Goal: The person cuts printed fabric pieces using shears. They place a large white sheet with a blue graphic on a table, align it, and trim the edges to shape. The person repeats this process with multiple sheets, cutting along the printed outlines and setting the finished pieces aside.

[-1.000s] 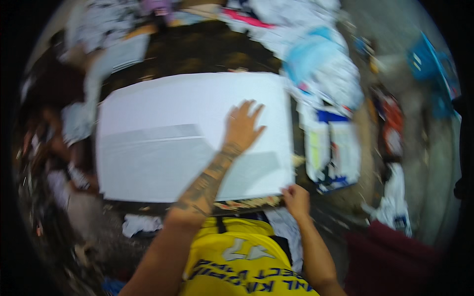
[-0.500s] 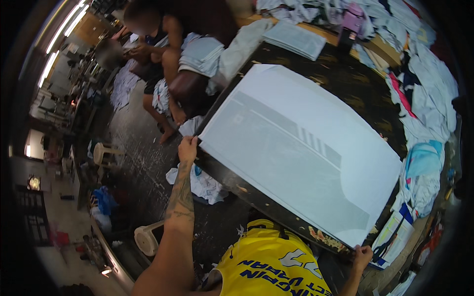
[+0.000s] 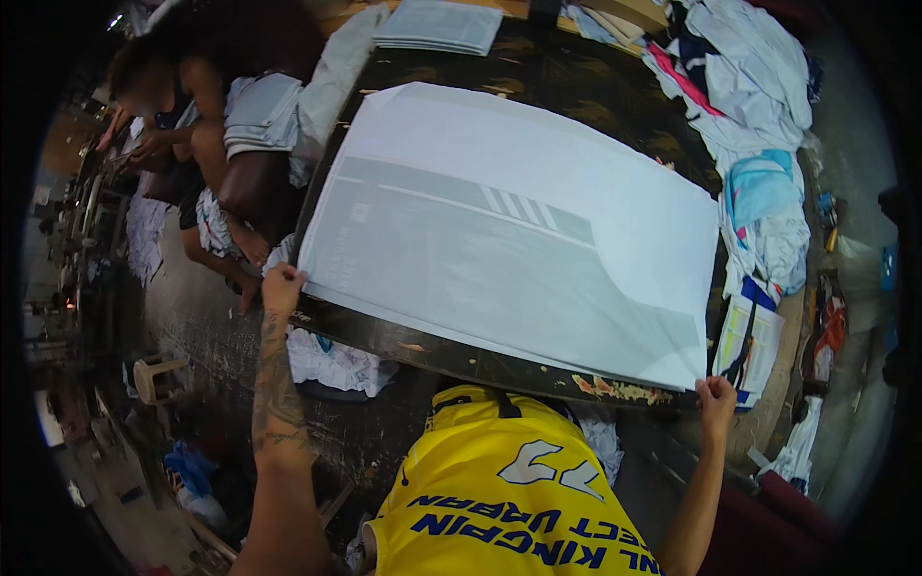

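Observation:
A large white sheet (image 3: 499, 216) with a grey printed panel and pale diagonal stripes lies flat on a dark, worn table (image 3: 432, 353). Whether it is paper or cloth I cannot tell. My left hand (image 3: 282, 288) pinches its near left corner between thumb and fingers. At the near right corner, my right hand (image 3: 716, 396) has its fingertips closed on the edge. Between the two hands the near edge runs almost straight along the table's front.
A stack of folded grey-white sheets (image 3: 439, 26) sits at the table's far side. Heaped white cloth (image 3: 749, 86) lines the right. A seated person (image 3: 187, 125) is at the far left beside folded cloth (image 3: 261, 113). A plastic stool (image 3: 161, 377) stands on the floor.
My view has turned, so the table and sheet appear shifted left, up and more level. Both hands keep hold of the same two corners, and the sheet lies flat as before.

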Demonstrator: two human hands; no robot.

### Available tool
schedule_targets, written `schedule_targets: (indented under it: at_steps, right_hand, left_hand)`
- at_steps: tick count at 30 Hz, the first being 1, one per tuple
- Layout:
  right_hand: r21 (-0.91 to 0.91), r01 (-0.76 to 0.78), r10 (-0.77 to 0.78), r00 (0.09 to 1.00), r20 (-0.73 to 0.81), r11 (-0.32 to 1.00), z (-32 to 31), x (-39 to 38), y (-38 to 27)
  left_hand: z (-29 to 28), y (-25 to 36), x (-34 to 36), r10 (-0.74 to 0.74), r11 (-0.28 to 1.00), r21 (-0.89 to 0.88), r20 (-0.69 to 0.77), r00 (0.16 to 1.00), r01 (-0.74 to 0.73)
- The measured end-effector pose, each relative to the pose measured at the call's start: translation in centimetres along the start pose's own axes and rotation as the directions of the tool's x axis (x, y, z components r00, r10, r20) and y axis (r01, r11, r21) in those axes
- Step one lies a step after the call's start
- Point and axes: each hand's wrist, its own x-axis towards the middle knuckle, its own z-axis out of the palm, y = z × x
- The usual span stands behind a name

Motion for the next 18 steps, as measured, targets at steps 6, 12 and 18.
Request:
schedule_targets:
  at_steps: [6,12,18]
  right_hand:
    - [-0.08,0.11,-0.12,0.982,-0.142,0.991,-1.6,0.2,-1.2]
    - [-0.07,0.103,-0.111,0.987,-0.113,0.992,-3.4,0.4,1.1]
    - [-0.049,0.036,-0.039,0.997,-0.071,0.998,-0.1,0.3,3.9]
  left_hand:
    - [-3.9,3.9,-1.9,-0.224,0.931,-0.308,-0.056,0.973,0.197]
    - [-2.5,4.1,-4.1,-0.248,0.93,-0.299,-0.074,0.966,0.215]
    - [3.0,4.7,-6.1,-0.125,0.988,-0.128,-0.341,0.932,0.086]
